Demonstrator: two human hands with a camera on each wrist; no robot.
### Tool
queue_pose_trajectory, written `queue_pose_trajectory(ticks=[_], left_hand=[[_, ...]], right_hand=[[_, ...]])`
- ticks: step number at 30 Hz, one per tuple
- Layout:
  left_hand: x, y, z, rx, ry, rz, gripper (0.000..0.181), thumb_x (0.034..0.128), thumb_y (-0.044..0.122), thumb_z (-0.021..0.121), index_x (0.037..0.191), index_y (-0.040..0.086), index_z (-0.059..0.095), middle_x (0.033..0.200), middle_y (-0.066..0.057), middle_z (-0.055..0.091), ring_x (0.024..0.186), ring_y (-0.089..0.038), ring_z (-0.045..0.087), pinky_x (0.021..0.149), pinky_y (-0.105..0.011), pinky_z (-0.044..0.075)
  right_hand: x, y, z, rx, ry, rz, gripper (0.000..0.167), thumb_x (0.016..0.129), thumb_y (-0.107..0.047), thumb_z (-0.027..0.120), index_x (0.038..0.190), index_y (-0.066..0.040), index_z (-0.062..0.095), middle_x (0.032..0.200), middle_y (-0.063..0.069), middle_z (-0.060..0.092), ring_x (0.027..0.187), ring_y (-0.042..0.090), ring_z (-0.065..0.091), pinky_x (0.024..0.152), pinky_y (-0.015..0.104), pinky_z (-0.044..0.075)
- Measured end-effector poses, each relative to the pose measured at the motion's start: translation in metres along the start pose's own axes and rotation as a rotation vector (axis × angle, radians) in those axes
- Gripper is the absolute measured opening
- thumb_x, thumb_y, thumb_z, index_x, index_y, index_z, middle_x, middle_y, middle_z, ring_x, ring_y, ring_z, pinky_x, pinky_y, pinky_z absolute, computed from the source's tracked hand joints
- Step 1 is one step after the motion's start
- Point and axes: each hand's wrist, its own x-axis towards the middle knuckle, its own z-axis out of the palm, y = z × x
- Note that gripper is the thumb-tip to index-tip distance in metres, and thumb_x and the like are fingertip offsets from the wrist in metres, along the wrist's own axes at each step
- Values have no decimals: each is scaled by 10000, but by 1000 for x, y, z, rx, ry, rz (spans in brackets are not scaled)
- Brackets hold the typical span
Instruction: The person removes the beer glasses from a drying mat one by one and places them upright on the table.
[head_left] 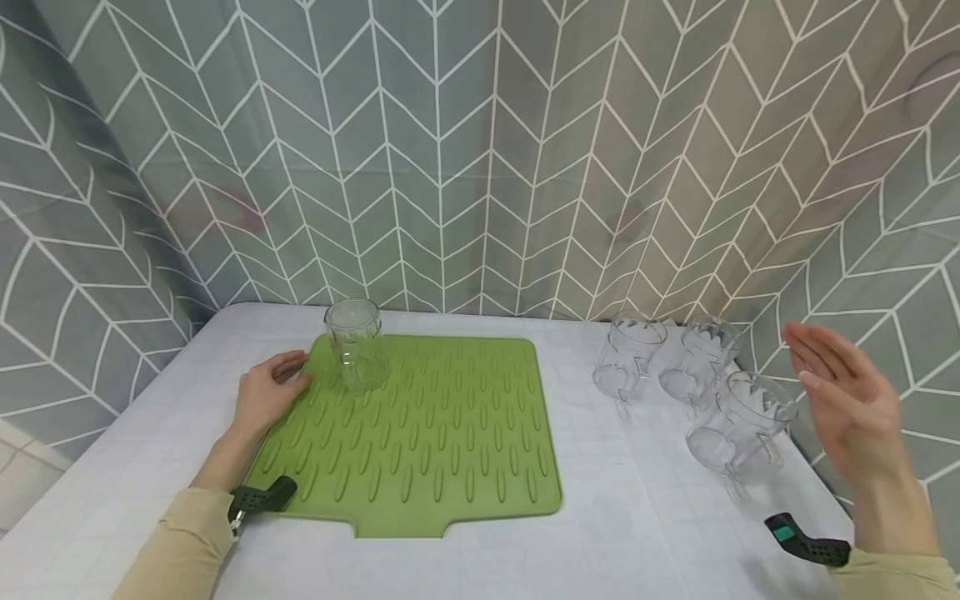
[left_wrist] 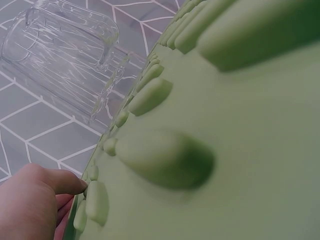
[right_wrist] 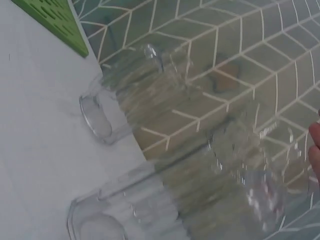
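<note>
A green ridged mat lies on the white table. My left hand is at its left edge; in the left wrist view the thumb of this hand lies on the edge of the mat, with fingers at its underside. A clear glass mug stands on the mat's back left part. My right hand is raised just right of three clear glass mugs, fingers extended, holding nothing. Only fingertips of the right hand show in the right wrist view, beside blurred mugs.
A grey curtain with white zigzag lines hangs behind the table and along both sides. The white tabletop extends between the mat and the three mugs at the right.
</note>
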Motion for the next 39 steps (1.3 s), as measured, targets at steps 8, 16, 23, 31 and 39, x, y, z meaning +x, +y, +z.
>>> queue_pose_trajectory(ticks=[8, 16, 23, 31, 39], left_hand=[[-1, -2, 2, 6, 5, 0, 436, 936, 111, 657, 1331, -59, 581, 1263, -258, 654, 1149, -422, 644, 991, -470, 509], [-2, -1, 1, -2, 7, -2, 431, 937, 95, 655, 1330, -66, 580, 1268, -261, 649, 1156, -431, 637, 1005, -498, 501], [-2, -2, 0, -4, 9, 2, 429, 934, 86, 656, 1327, -70, 579, 1271, -264, 647, 1164, -432, 632, 1006, -485, 500], [-2, -3, -2, 5, 2, 8, 442, 943, 118, 656, 1334, -69, 573, 1261, -278, 645, 1147, -449, 635, 998, -504, 501], [-1, -2, -1, 6, -1, 18, 439, 940, 97, 655, 1338, -68, 572, 1262, -282, 643, 1154, -455, 630, 999, -509, 511]], right_hand=[[12, 10, 42, -263, 117, 56, 579, 891, 318, 316, 1451, 171, 328, 1437, 230, 535, 1354, 274, 517, 1120, 267, 433], [16, 28, 79, -526, 212, 211, 592, 908, 250, 475, 1467, 77, 387, 1439, 74, 560, 1341, 130, 510, 1076, 146, 432], [18, 44, 96, -653, 168, 322, 612, 914, 181, 559, 1483, 19, 401, 1454, 31, 540, 1354, 73, 481, 1101, 122, 390], [18, 64, 111, -817, 132, 458, 639, 918, 42, 669, 1497, -63, 420, 1493, 0, 491, 1370, 4, 432, 1087, 83, 374], [25, 87, 130, -890, 54, 512, 627, 933, -57, 695, 1501, -88, 431, 1526, 3, 468, 1445, 87, 379, 1099, 88, 368]])
